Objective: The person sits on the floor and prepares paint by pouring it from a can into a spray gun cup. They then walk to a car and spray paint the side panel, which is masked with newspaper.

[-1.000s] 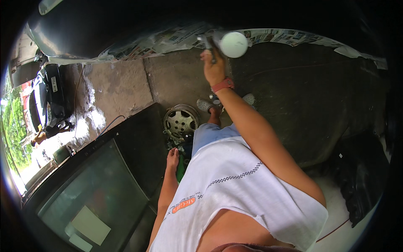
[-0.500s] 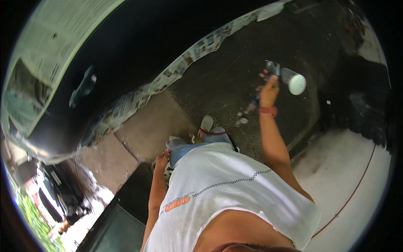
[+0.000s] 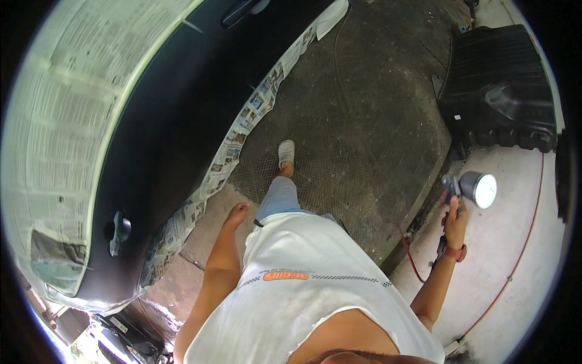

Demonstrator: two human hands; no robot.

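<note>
My right hand [image 3: 456, 223], out to the right beside the white wall, is wrapped round the handle of a spray gun [image 3: 450, 188]. The gun's grey cup with a white lid [image 3: 484, 190] tilts toward me. A red watch band circles that wrist. My left hand [image 3: 238, 215] hangs by my left hip, its fingers loosely curled with nothing visible in them. To my left stands a car body side, whose black door panels [image 3: 176, 133] carry handles [image 3: 120, 233]. Newspaper masking [image 3: 66, 121] covers the windows, and a newspaper strip [image 3: 247, 124] runs along the lower edge.
Underfoot lies a dark textured mat [image 3: 357, 115], with tan paving near the car. A black moulded plastic part [image 3: 503, 85] stands against the right wall. One red hose [image 3: 413, 259] hangs below the gun; another thin red line [image 3: 526, 242] runs along the wall.
My body has turned and stepped along the car. The spray gun in my right hand has moved right and nearer, over beside the white wall. My left hand stays low.
</note>
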